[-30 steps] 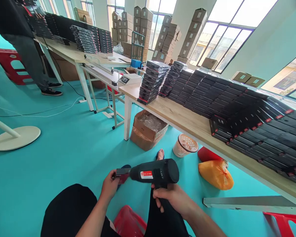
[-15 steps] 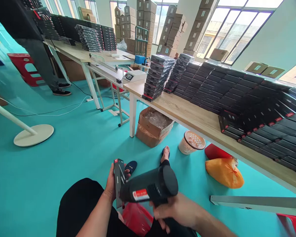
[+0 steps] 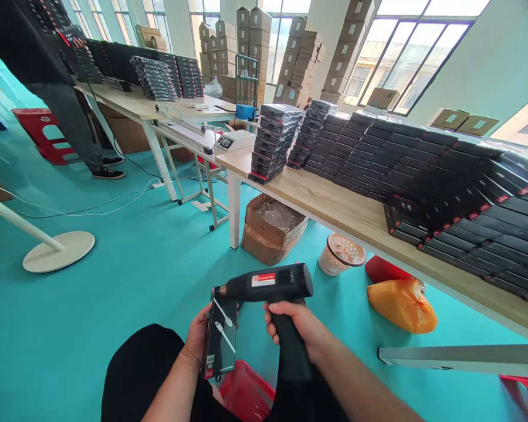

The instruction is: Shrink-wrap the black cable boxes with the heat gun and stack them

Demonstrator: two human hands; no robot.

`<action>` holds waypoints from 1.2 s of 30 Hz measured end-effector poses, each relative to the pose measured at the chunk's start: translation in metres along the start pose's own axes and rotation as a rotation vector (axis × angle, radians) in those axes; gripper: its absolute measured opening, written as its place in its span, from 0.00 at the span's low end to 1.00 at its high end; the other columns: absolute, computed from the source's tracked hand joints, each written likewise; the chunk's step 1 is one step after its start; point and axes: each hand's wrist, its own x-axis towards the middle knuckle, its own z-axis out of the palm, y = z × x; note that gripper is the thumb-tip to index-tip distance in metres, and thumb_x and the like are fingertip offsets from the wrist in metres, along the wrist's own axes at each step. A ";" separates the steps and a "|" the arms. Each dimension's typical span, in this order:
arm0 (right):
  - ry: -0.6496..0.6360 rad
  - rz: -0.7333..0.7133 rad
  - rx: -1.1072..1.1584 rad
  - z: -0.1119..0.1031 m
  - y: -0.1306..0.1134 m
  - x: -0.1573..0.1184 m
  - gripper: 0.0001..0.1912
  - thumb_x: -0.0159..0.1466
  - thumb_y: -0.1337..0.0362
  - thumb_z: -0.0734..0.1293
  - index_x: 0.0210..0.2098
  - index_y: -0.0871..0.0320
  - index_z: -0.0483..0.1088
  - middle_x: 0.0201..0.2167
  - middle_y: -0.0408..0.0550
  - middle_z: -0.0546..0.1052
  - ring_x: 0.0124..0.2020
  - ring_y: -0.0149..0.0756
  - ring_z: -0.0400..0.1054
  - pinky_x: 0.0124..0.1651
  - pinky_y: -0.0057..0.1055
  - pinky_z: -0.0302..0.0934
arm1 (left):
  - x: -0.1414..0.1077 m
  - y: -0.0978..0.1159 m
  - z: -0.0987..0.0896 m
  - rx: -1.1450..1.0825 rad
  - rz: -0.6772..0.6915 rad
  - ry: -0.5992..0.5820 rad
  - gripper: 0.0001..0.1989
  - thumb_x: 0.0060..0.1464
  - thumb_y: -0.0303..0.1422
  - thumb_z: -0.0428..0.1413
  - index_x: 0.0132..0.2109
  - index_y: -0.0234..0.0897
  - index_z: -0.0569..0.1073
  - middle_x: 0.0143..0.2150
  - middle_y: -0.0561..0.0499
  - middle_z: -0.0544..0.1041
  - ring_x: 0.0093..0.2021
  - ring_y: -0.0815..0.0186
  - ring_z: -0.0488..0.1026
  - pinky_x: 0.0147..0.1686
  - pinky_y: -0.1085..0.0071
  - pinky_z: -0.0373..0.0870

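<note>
My left hand [image 3: 197,335] is closed around a slim black cable box [image 3: 220,337], printed with a white cable and held upright over my lap. Its broad face is toward me. In my right hand [image 3: 297,322] is a black heat gun [image 3: 270,284] with a red and white label, gripped by the handle. The gun's nozzle points left at the top of the box, very close to it; whether they touch I cannot tell. Below the box, between my legs, is a red plastic stool or bag-like surface [image 3: 249,390], partly hidden.
Stacked black boxes [image 3: 378,158] fill a wooden table [image 3: 330,193] on the right. Beneath it stand an open carton [image 3: 273,225], a wastebasket [image 3: 341,255] and an orange bag [image 3: 400,305]. A round stand base [image 3: 59,252] is at left. Another person [image 3: 66,111] stands at the far table.
The heat gun has risen and levelled, its nozzle now at the box's top instead of its lower part. The box has turned from its narrow side to show its broad printed face.
</note>
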 end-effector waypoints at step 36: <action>-0.089 -0.079 -0.299 -0.006 -0.019 -0.018 0.10 0.50 0.65 0.72 0.33 0.58 0.74 0.17 0.38 0.73 0.18 0.31 0.65 0.24 0.29 0.61 | -0.006 0.000 0.012 0.029 -0.022 0.004 0.18 0.63 0.40 0.53 0.44 0.28 0.80 0.29 0.39 0.83 0.29 0.50 0.83 0.32 0.58 0.79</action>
